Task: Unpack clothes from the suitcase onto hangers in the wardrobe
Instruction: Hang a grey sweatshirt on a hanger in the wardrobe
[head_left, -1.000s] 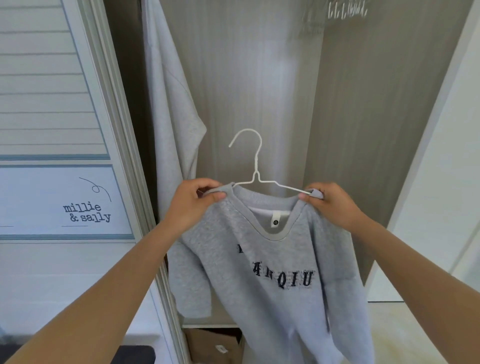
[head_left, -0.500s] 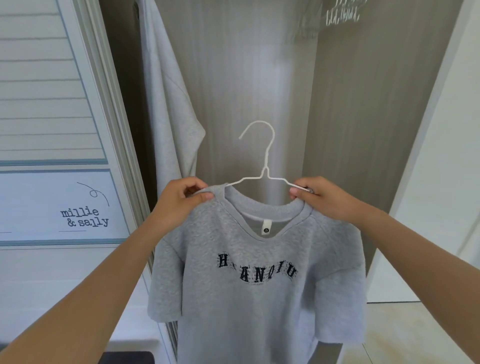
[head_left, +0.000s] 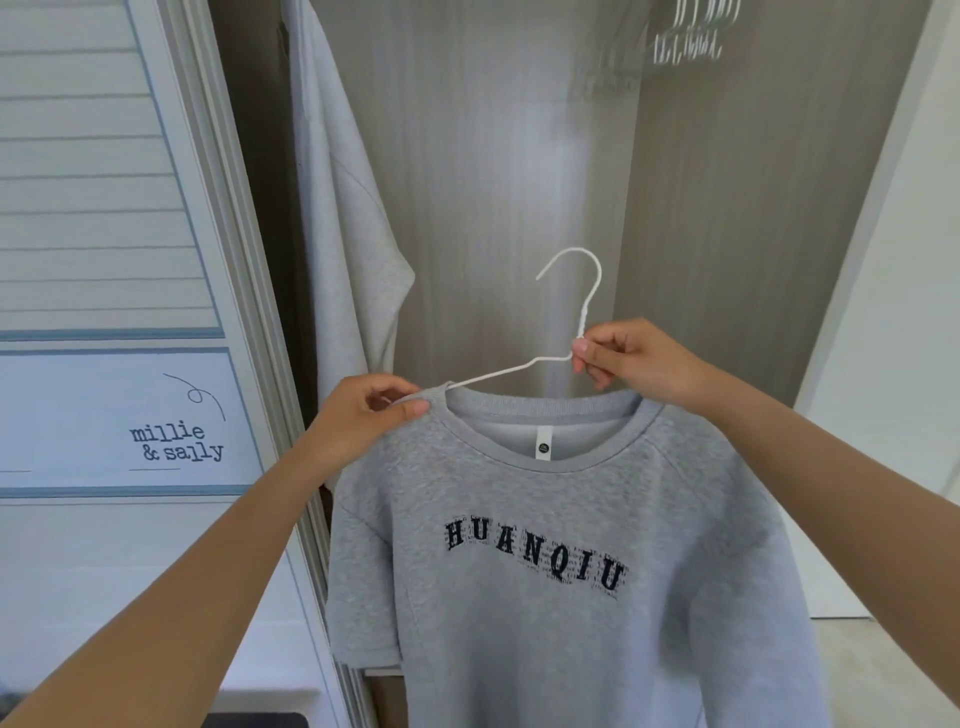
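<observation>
Sweatshirt (head_left: 545, 519) on hanger (head_left: 583, 312); right grip (head_left: 631, 358) pinches hanger neck, left grip (head_left: 363, 415) pinches shoulder; not yet hung in wardrobe (head_left: 519, 156).

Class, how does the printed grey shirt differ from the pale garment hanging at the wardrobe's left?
The printed shirt carries dark lettering; the pale garment shows none. The printed shirt faces us, held up on a white hanger; the pale garment hangs side-on, untouched. The printed shirt is the darker grey. Both are greyish tops.
</observation>
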